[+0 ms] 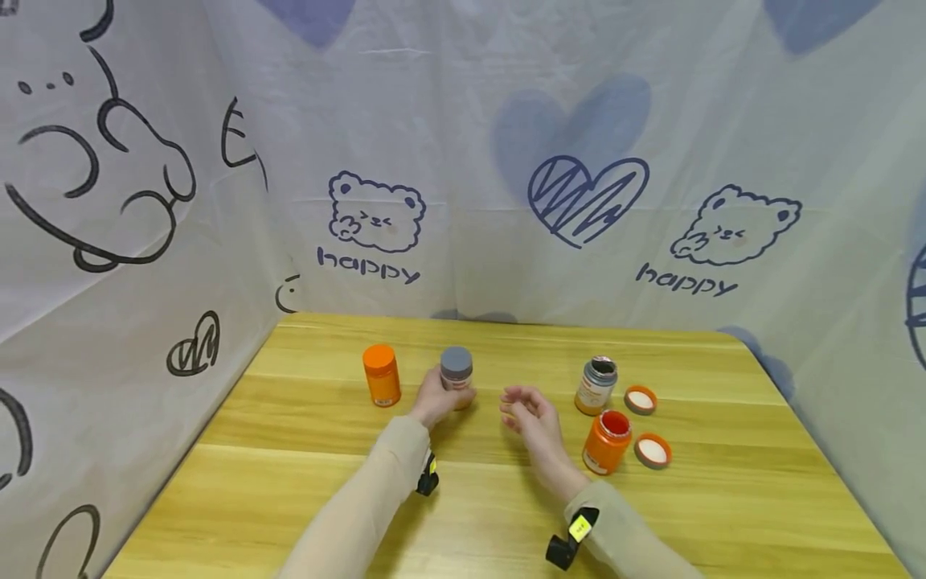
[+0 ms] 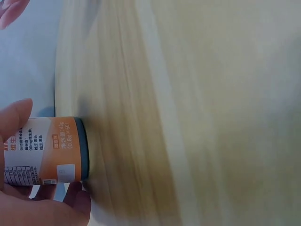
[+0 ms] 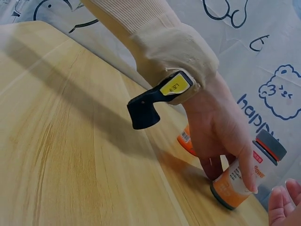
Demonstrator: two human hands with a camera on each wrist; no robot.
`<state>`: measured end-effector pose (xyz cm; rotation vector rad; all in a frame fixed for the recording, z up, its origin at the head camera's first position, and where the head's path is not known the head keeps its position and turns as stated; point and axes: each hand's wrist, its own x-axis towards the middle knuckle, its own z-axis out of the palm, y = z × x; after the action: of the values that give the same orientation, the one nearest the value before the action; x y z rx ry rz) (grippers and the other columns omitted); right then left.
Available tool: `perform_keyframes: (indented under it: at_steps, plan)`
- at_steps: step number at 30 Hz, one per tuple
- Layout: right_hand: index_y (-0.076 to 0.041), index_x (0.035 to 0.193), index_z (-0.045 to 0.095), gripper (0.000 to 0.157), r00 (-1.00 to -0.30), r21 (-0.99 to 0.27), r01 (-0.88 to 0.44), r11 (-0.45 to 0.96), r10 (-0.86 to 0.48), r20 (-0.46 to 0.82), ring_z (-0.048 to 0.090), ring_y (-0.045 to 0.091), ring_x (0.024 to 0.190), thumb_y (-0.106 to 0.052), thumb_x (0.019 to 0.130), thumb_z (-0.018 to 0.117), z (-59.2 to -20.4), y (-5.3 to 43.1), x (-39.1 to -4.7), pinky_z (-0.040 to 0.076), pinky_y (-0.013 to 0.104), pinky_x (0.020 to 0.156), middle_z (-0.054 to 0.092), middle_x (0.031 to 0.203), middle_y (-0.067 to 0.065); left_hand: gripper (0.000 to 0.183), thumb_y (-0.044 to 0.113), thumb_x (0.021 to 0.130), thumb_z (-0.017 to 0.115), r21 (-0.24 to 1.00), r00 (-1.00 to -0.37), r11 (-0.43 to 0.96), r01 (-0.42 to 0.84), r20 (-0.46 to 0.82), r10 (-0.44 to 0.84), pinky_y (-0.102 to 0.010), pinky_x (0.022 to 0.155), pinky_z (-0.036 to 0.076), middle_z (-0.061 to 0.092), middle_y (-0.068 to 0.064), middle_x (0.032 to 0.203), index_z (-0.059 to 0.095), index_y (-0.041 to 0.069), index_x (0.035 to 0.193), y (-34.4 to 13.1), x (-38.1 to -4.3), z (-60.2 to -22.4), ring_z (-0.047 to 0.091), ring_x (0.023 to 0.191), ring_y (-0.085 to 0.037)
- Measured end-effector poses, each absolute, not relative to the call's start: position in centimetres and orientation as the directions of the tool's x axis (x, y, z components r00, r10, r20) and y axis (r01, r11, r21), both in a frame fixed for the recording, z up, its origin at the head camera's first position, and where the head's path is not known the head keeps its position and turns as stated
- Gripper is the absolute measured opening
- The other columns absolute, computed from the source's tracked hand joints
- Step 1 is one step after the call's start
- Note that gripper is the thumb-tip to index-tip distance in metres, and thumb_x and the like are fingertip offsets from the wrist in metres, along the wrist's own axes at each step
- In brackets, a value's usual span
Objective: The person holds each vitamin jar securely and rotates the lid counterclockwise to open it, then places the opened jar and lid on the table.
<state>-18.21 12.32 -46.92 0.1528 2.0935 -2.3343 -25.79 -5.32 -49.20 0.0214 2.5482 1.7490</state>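
My left hand (image 1: 434, 400) grips a white-and-orange supplement bottle (image 2: 51, 148) around its body, thumb on one side and fingers on the other. Its grey lid (image 1: 456, 361) is on, and the bottle stands upright on the table, its base close to the wood in the right wrist view. To its right, my right hand (image 1: 535, 422) hovers over the table with fingers loosely bent and nothing in them. Left of the gripped bottle stands an orange jar (image 1: 381, 378) with its orange lid on.
On the right stand an uncapped white-and-orange bottle (image 1: 595, 392) and an uncapped orange jar (image 1: 605, 446). Beside them two lids, one farther back (image 1: 640, 400) and one nearer (image 1: 653, 451), lie with white insides up. A printed cloth (image 1: 470, 265) hangs behind the wooden table (image 1: 289, 450).
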Motion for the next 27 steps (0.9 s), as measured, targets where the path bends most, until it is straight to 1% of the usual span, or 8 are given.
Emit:
perform_keyframes:
  at_steps: [7,11,14,18,20,24,27]
  plan:
    - [0.004,0.125,0.056,0.031,-0.995,-0.99,0.067,-0.122,0.062,-0.075,0.063,0.012,0.098,0.0,0.095,0.05,-47.1,12.6,-18.6,0.054,0.031,0.093,0.063,0.121,0.018,0.055,0.013,0.084,0.08,0.923,-0.996,0.385,0.006,-0.031,0.089,-0.054,0.111,0.043,0.064,-0.023,0.128,0.053,-0.002,0.13,-4.9,-24.6,-48.8,0.059,0.124,-0.038]
    - [0.004,0.124,0.056,0.031,-0.995,-0.989,0.065,-0.132,0.066,-0.074,0.063,0.012,0.097,0.002,0.094,0.05,-47.0,12.8,-18.6,0.055,0.03,0.091,0.064,0.12,0.018,0.053,0.016,0.086,0.079,0.902,-0.992,0.43,0.041,-0.017,0.129,-0.054,0.109,0.044,0.065,-0.021,0.126,0.053,-0.001,0.129,-5.0,-24.0,-48.5,0.061,0.121,-0.036]
    - [0.004,0.124,0.057,0.031,-0.995,-0.991,0.058,-0.122,0.071,-0.067,0.064,0.016,0.101,0.002,0.094,0.051,-47.0,13.0,-18.6,0.055,0.033,0.093,0.064,0.119,0.017,0.049,0.018,0.087,0.078,0.883,-0.987,0.461,0.083,0.011,0.158,-0.051,0.105,0.047,0.067,-0.019,0.121,0.054,0.001,0.126,-5.1,-23.5,-48.2,0.063,0.115,-0.032]
    - [0.004,0.126,0.057,0.031,-0.995,-0.995,0.056,-0.088,0.08,-0.063,0.063,0.024,0.109,0.0,0.095,0.05,-47.1,13.3,-18.6,0.054,0.039,0.099,0.063,0.12,0.017,0.045,0.018,0.088,0.076,0.866,-0.982,0.483,0.131,0.045,0.185,-0.047,0.096,0.051,0.068,-0.017,0.114,0.054,0.002,0.123,-5.3,-23.0,-47.7,0.064,0.104,-0.027]
    - [0.003,0.126,0.057,0.032,-0.994,-0.995,0.059,-0.08,0.082,-0.066,0.063,0.025,0.111,-0.001,0.096,0.049,-47.1,13.4,-18.6,0.054,0.039,0.1,0.063,0.121,0.016,0.044,0.018,0.088,0.076,0.863,-0.98,0.485,0.142,0.054,0.191,-0.044,0.093,0.051,0.068,-0.016,0.112,0.054,0.002,0.123,-5.4,-22.7,-47.6,0.064,0.101,-0.025]
    - [0.005,0.127,0.055,0.032,-0.996,-0.996,0.044,-0.077,0.074,-0.05,0.063,0.017,0.101,-0.002,0.096,0.049,-46.8,13.6,-18.6,0.055,0.032,0.093,0.064,0.118,0.015,0.042,0.017,0.088,0.074,0.848,-0.975,0.499,0.178,0.083,0.207,-0.04,0.085,0.052,0.067,-0.014,0.108,0.054,0.005,0.122,-5.6,-22.3,-47.2,0.063,0.095,-0.023]
    - [0.005,0.127,0.055,0.032,-0.997,-0.997,0.034,-0.075,0.066,-0.039,0.063,0.012,0.093,-0.004,0.097,0.05,-46.4,13.6,-18.5,0.055,0.029,0.087,0.067,0.114,0.015,0.042,0.018,0.086,0.074,0.821,-0.967,0.526,0.222,0.115,0.229,-0.038,0.081,0.052,0.065,-0.012,0.107,0.055,0.007,0.121,-5.8,-22.0,-46.9,0.061,0.092,-0.021]
